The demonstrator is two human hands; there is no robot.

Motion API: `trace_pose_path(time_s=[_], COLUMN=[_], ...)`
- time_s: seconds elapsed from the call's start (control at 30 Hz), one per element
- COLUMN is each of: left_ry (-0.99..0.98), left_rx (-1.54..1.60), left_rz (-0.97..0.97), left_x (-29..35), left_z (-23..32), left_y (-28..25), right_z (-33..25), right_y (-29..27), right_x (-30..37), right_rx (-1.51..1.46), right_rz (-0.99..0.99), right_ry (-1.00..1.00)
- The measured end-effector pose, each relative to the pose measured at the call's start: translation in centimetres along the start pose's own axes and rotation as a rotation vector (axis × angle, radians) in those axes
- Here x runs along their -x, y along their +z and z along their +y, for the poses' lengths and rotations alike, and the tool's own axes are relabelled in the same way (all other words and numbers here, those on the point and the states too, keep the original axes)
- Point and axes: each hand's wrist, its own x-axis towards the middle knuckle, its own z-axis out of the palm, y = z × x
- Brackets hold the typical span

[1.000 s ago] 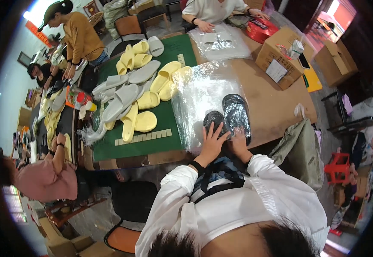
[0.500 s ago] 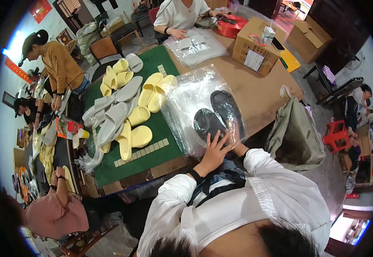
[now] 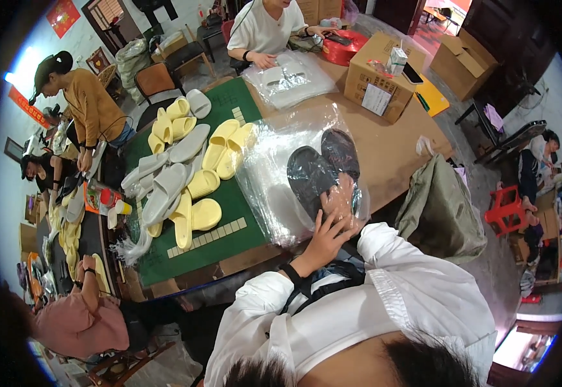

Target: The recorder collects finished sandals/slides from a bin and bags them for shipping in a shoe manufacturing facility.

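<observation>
A pair of black slippers (image 3: 310, 177) lies inside a clear plastic bag (image 3: 265, 174), the top one of a stack at the table's near edge. My right hand (image 3: 340, 198) reaches in through the bag's near end and grips the slippers at their near ends; the film over it blurs its fingers. Next to the right wrist, my left hand (image 3: 325, 244) rests on the bag's near edge, fingers stretched and apart. Yellow slippers (image 3: 217, 145) and grey slippers (image 3: 163, 193) lie in a loose heap to the left, on a green mat (image 3: 242, 226).
A cardboard box (image 3: 374, 80) with a phone (image 3: 412, 73) on it stands at the far right. Across the table a person (image 3: 268, 32) touches more clear bags (image 3: 290, 80). An open sack (image 3: 442, 206) hangs at the right edge. Several people work at the left.
My right hand has moved farther into the bag, and the black slippers have shifted away from me. My left hand has slid slightly nearer, toward the right wrist.
</observation>
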Motion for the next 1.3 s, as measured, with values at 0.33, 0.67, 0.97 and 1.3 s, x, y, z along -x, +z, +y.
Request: trace_pose_path(time_s=[0.33,0.67,0.97,1.3], left_ry=[-0.464,-0.81,-0.765,-0.507], left_rx=[0.47,0.616,0.546,0.072], left_rz=[0.349,0.703,0.594,0.284], left_x=[-8.2,-12.3,-15.5,-16.3], left_z=[0.8,-4.1,-5.8,-2.3], left_y=[0.7,-2.4,-4.5,-2.0], right_z=[4.6,6.3,12.0,9.5], right_y=[2.6,-9.5,-3.6,-6.1], right_x=[-6.4,-1.3,0.8,-5.8], right_rx=[-0.044,-0.415,-0.524,-2.344], right_rz=[-0.573,-0.319,-0.444,-0.572], right_ry=[-0.185,0.071,0.472,1.183])
